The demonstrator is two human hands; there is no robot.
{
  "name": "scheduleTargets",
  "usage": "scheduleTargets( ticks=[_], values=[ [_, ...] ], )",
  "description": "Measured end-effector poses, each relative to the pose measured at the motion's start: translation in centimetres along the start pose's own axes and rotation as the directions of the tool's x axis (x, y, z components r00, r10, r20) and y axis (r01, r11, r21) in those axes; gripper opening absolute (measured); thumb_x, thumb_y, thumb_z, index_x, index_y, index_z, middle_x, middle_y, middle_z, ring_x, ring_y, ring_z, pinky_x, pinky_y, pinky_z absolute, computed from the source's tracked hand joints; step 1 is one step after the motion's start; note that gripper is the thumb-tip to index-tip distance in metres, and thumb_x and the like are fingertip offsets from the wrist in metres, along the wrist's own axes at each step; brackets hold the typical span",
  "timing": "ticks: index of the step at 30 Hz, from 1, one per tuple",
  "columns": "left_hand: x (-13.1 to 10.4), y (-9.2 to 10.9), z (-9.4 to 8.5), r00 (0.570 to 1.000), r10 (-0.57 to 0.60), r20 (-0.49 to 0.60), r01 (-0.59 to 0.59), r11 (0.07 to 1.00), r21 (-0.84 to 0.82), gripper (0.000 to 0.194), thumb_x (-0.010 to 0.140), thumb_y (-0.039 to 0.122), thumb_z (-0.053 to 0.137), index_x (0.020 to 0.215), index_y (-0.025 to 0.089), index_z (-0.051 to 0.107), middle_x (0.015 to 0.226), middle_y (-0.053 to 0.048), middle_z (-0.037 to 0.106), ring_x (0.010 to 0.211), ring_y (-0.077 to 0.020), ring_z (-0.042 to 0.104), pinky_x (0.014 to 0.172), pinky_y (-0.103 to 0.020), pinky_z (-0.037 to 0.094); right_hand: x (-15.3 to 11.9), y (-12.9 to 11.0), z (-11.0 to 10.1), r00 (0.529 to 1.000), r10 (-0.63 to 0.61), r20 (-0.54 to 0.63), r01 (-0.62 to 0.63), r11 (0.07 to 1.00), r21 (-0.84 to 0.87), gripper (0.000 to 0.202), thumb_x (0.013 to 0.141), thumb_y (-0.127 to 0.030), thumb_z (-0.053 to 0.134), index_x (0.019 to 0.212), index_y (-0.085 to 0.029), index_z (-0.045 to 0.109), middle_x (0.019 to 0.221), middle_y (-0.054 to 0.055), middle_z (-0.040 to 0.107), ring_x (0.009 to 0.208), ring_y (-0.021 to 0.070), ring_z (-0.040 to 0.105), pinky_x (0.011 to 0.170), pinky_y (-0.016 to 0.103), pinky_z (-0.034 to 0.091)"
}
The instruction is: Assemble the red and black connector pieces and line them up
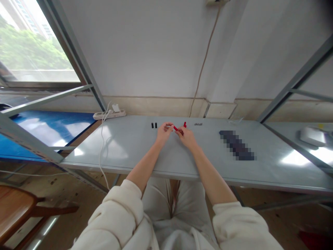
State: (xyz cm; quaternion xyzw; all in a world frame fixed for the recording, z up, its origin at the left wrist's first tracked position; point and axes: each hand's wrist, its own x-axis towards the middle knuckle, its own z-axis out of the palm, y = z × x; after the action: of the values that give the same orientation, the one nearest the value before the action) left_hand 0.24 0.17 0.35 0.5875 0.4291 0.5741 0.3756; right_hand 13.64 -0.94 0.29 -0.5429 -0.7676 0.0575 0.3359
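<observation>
A small red stick-like piece (175,128) is held between my two hands above the grey table (140,149). My left hand (164,132) pinches its left end, and the fingers of my right hand (185,135) close on its right end. Just behind my right hand another red piece (185,124) shows, partly covered by the fingers. Two short black cylinders (154,125) stand side by side to the left of my left hand. Several small dark items (198,124) lie in a row to the right of my right hand.
A white power strip (109,114) with a cable lies at the table's back left. A dark pixelated object (237,146) lies on the right. Metal frame posts rise at both sides, with a wall behind. A wooden chair (15,208) stands at the lower left.
</observation>
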Motion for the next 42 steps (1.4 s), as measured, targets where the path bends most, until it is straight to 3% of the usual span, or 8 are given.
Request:
scheduleTargets(
  ticks=[4,11,17,20,25,30,36,42],
  values=[
    [-0.4,0.4,0.3,0.983,0.059,0.171,-0.066,0.997,0.032,0.019,0.071,0.029,0.055,0.084,0.015,0.055,0.068,-0.001,0.059,0.059,-0.0081,0.052,0.055,-0.021,0.041,-0.1,0.1,0.0,0.998,0.004,0.062,0.002,0.995,-0.103,0.020,0.081,-0.031,0.041,0.080,-0.016,0.055,0.071,0.005,0.061,0.064,0.0140,0.054,0.056,0.022,0.033],
    [0.3,0.7,-0.2,0.951,0.192,0.241,-0.250,0.938,0.239,0.012,0.073,0.020,0.051,0.083,0.016,0.056,0.088,-0.004,0.060,0.068,-0.0079,0.053,0.060,-0.020,0.041,-0.2,0.1,0.0,0.999,0.039,0.023,-0.035,0.988,-0.151,0.023,0.080,-0.036,0.042,0.077,-0.017,0.056,0.071,0.005,0.062,0.063,0.0146,0.055,0.055,0.023,0.032],
    [2.9,3.4,-1.7,0.902,0.203,0.380,-0.359,0.843,0.401,0.009,0.070,0.021,0.055,0.077,0.016,0.059,0.081,-0.002,0.062,0.069,-0.0089,0.052,0.067,-0.023,0.042,0.0,0.1,0.1,0.996,0.078,-0.050,-0.080,0.996,-0.042,0.024,0.078,-0.039,0.045,0.081,-0.018,0.058,0.067,0.002,0.061,0.060,0.0124,0.054,0.057,0.022,0.035],
    [5.1,4.9,-3.0,0.899,0.240,0.367,-0.407,0.769,0.494,0.010,0.071,0.020,0.054,0.078,0.016,0.060,0.083,-0.003,0.062,0.071,-0.0095,0.053,0.072,-0.025,0.041,0.0,0.1,0.1,0.993,0.083,-0.086,-0.083,0.997,0.008,0.026,0.078,-0.039,0.044,0.084,-0.018,0.058,0.066,0.002,0.061,0.058,0.0116,0.053,0.059,0.023,0.037],
    [7.9,4.5,-5.1,0.931,0.178,0.319,-0.357,0.628,0.691,0.011,0.069,0.016,0.053,0.077,0.016,0.061,0.085,-0.006,0.062,0.082,-0.0145,0.053,0.078,-0.030,0.040,-0.1,0.2,0.2,0.996,0.049,-0.081,-0.046,0.998,0.033,0.025,0.079,-0.036,0.042,0.083,-0.018,0.059,0.066,0.002,0.061,0.059,0.0118,0.053,0.059,0.023,0.037],
    [7.7,2.4,-6.2,0.965,0.015,0.262,-0.231,0.520,0.822,0.014,0.068,0.013,0.052,0.077,0.018,0.062,0.090,-0.008,0.063,0.094,-0.0215,0.051,0.083,-0.039,0.035,-0.1,0.3,0.2,0.996,0.034,-0.077,-0.031,0.999,0.038,0.025,0.079,-0.034,0.041,0.084,-0.018,0.059,0.067,0.004,0.061,0.060,0.0126,0.053,0.061,0.024,0.038],
    [7.0,0.8,-6.5,0.970,-0.059,0.235,-0.181,0.467,0.865,0.014,0.069,0.016,0.052,0.078,0.020,0.063,0.092,-0.008,0.062,0.099,-0.0236,0.048,0.085,-0.044,0.031,0.0,0.5,0.3,0.997,0.009,-0.076,-0.005,0.999,0.046,0.024,0.079,-0.033,0.041,0.081,-0.018,0.059,0.066,0.004,0.061,0.059,0.0129,0.053,0.059,0.024,0.038],
    [6.8,0.7,-6.7,0.970,-0.075,0.232,-0.174,0.452,0.875,0.016,0.070,0.016,0.050,0.079,0.019,0.062,0.094,-0.009,0.061,0.100,-0.0230,0.047,0.085,-0.042,0.031,0.0,0.7,0.4,0.996,-0.013,-0.089,0.017,0.999,0.043,0.023,0.079,-0.033,0.040,0.080,-0.018,0.058,0.066,0.003,0.060,0.058,0.0129,0.052,0.059,0.024,0.037]
  ],
)
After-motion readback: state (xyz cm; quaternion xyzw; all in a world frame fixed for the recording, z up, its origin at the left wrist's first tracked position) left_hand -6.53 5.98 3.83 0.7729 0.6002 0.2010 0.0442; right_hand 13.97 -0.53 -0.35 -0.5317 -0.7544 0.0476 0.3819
